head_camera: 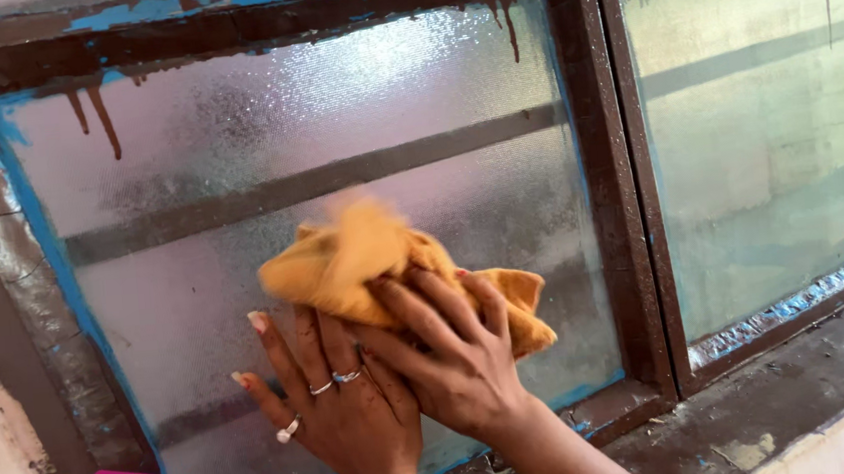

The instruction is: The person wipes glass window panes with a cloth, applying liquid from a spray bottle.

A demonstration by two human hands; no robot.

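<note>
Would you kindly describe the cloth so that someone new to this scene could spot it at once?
Start at the frosted window pane in the brown frame with blue paint streaks. Both hands press against its lower middle, the right hand over the left hand. The cloth is bunched under them, the only orange-yellow, soft thing there.

Left hand [339, 399]: flat, fingers spread, pointing upward, rings on three fingers. Right hand [451, 350]: laid across the left, fingers extended, apparently pressing forward; fingertips partly blurred.
</note>
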